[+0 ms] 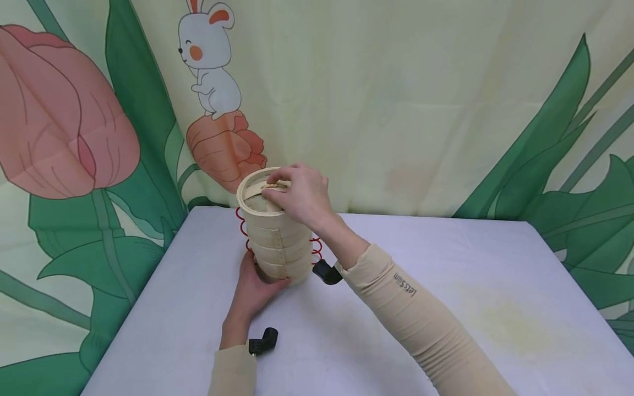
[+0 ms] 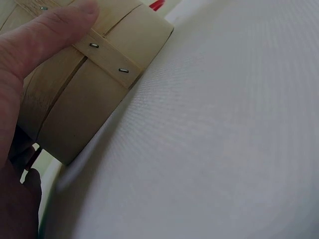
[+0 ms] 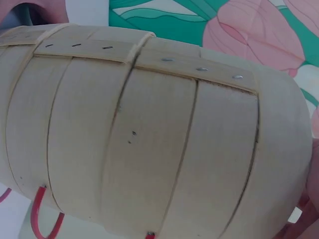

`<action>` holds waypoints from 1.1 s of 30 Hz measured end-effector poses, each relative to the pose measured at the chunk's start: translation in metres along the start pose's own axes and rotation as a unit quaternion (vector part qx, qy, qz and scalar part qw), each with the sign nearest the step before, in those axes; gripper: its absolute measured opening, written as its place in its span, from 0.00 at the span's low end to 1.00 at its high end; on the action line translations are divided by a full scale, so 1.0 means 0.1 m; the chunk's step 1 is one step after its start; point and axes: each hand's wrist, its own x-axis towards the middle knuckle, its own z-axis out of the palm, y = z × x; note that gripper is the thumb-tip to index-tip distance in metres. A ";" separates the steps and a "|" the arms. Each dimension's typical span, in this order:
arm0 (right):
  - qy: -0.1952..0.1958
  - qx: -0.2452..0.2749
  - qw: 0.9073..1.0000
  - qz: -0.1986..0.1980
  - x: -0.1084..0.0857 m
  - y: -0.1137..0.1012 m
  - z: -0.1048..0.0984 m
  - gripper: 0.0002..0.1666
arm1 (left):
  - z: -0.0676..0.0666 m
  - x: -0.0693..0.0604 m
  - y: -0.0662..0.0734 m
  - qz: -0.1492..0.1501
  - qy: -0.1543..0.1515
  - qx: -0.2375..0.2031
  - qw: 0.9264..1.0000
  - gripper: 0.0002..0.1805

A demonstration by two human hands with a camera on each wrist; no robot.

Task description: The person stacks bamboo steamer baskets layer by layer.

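A tall stack of round bamboo steamer baskets [image 1: 269, 242] stands at the back left of the table, with red loops down both sides. My left hand [image 1: 255, 286] grips the base, fingers going round its far left side. In the left wrist view, the thumb [image 2: 55, 30] lies across the stapled seam. On top sits the steamer lid [image 1: 255, 202], recessed inside the rim. My right hand [image 1: 304, 198] reaches over the rim, thumb and fingers pinching the strip on the lid. The stack's side [image 3: 149, 129] fills most of the right wrist view.
A white cloth covers the table [image 1: 396, 308]. Behind it hangs a curtain [image 1: 396, 110] printed with flowers, leaves and a rabbit. A black wrist camera [image 1: 327, 272] on the right wrist is close beside the stack; another [image 1: 263, 341] is on the left wrist.
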 end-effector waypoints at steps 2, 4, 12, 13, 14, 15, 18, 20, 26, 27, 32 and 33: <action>-0.011 -0.008 1.000 -0.003 -0.01 -0.01 -0.03 0.11 | -0.01 -0.01 -0.01 0.003 -0.001 0.002 1.000 0.63; -0.026 -0.014 1.000 -0.011 -0.01 0.00 -0.06 0.12 | -0.01 0.00 -0.02 0.007 -0.001 -0.001 1.000 0.62; -0.074 0.033 0.996 -0.036 -0.05 0.05 -0.21 0.20 | -0.01 -0.01 -0.04 0.018 0.005 -0.023 1.000 0.62; -0.074 0.045 0.996 -0.034 -0.06 0.06 -0.23 0.21 | -0.01 -0.01 -0.04 0.017 0.004 -0.024 1.000 0.62; -0.072 0.056 0.995 -0.033 -0.08 0.08 -0.25 0.21 | -0.01 -0.01 -0.04 0.016 0.004 -0.025 1.000 0.62; -0.070 0.067 0.995 -0.030 -0.10 0.09 -0.28 0.21 | -0.01 -0.01 -0.03 0.016 0.003 -0.026 1.000 0.62; -0.058 0.087 0.994 -0.018 -0.16 0.16 -0.37 0.22 | 0.00 0.00 -0.02 0.011 -0.001 -0.028 1.000 0.61; -0.048 0.095 0.994 -0.011 -0.21 0.21 -0.43 0.22 | -0.01 0.00 -0.01 0.006 -0.004 -0.029 1.000 0.62; -0.015 0.102 0.995 0.013 -0.42 0.44 -0.59 0.21 | -0.03 -0.03 0.05 0.002 -0.005 -0.034 0.999 0.65; -0.010 0.105 0.994 0.019 -0.45 0.48 -0.62 0.21 | -0.04 -0.04 0.06 0.001 -0.004 -0.032 0.999 0.66; 0.013 0.118 0.992 0.037 -0.62 0.66 -0.75 0.20 | -0.06 -0.07 0.07 -0.014 -0.002 -0.016 1.000 0.68; 0.018 0.120 0.992 0.038 -0.66 0.70 -0.78 0.20 | -0.06 -0.08 0.06 -0.018 -0.004 -0.011 1.000 0.68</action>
